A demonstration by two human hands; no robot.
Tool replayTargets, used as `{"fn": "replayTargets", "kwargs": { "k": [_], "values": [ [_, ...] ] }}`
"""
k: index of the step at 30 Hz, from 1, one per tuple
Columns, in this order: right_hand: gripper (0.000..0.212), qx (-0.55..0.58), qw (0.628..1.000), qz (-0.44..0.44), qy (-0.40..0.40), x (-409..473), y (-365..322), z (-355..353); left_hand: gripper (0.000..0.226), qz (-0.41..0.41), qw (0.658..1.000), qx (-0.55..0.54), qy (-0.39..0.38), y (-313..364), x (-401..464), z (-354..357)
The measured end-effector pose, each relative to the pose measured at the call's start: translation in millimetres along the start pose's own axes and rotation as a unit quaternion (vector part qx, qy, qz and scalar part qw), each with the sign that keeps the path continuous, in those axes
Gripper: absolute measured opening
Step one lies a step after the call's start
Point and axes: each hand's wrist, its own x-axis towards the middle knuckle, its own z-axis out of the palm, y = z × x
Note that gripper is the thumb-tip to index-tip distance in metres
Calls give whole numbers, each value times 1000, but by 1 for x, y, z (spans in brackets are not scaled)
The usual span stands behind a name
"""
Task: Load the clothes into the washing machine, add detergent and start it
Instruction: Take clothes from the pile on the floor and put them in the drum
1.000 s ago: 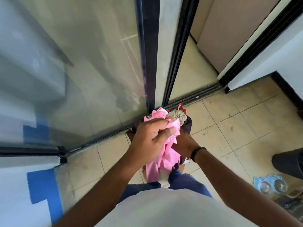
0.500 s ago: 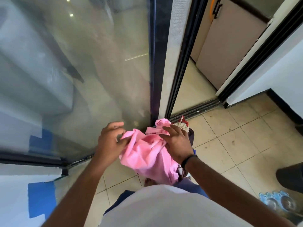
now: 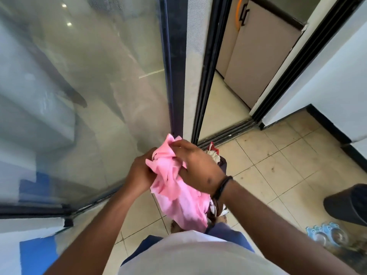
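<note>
Bunching a pink garment (image 3: 174, 187) between them, the left hand (image 3: 139, 173) grips its edge while the right hand (image 3: 196, 165) curls over the top. It looks light, soft and floppy, with loose folds trailing below the fingers, so gathering the hanging part into the palms seems wise.

beige tiled floor (image 3: 288, 175), perhaps plastic bottles (image 3: 327, 236)

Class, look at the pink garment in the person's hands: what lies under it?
Beneath the pink garment, more bundled clothes peek out: beige, red and dark fabric. How many, and what holds them, stays covered by the garment and the right hand.
</note>
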Motion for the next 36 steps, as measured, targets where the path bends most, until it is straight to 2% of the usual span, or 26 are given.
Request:
{"fn": "replayTargets", "kwargs": {
  "k": [3,6,8,10,12,14,18,20,22,25,28,31,33,35,36],
  "values": [
    [84,-66,976,100,-180,1,48,-2,47,80,996,1,-46,3,-14,-19],
    [110,-110,933,210,-270,-1,98,27,21,157,983,-46,-85,15,-33,-27],
    [114,-105,923,228,-292,-3,122,50,17,219,971,-32,-87,28,-43,-31],
    [95,-113,920,212,-311,-8,130,69,20,255,962,-61,-79,44,-53,-41],
    [53,-124,928,214,-279,-12,127,78,18,281,954,-85,-66,50,-59,-52],
    [34,-159,939,220,-213,-14,124,84,16,260,961,-85,-49,43,-57,-64],
    [34,-150,942,287,-90,-12,126,85,25,92,994,-53,-14,-13,-40,-85],
    [32,-144,940,306,-32,-6,129,77,19,43,997,67,-11,-33,-36,-89],
    [32,-135,942,308,-3,4,123,59,22,19,986,162,-16,-37,-33,-86],
    [38,-107,956,275,3,20,99,27,27,15,988,154,3,-36,-26,-71],
    [45,-83,974,209,-15,29,59,1,48,92,991,93,25,-28,-18,-50],
    [48,-72,993,90,-32,30,19,-10,48,157,987,33,-1,-9,-10,-25],
    [48,-21,999,8,-27,23,-10,-12,36,138,990,10,-13,7,-6,-13],
    [52,32,998,-50,-8,16,-28,-17,5,83,996,-43,-15,20,-6,-5],
    [48,46,997,-64,-24,13,-32,-24,4,74,995,-73,-8,22,-5,-3]
  ]
}}
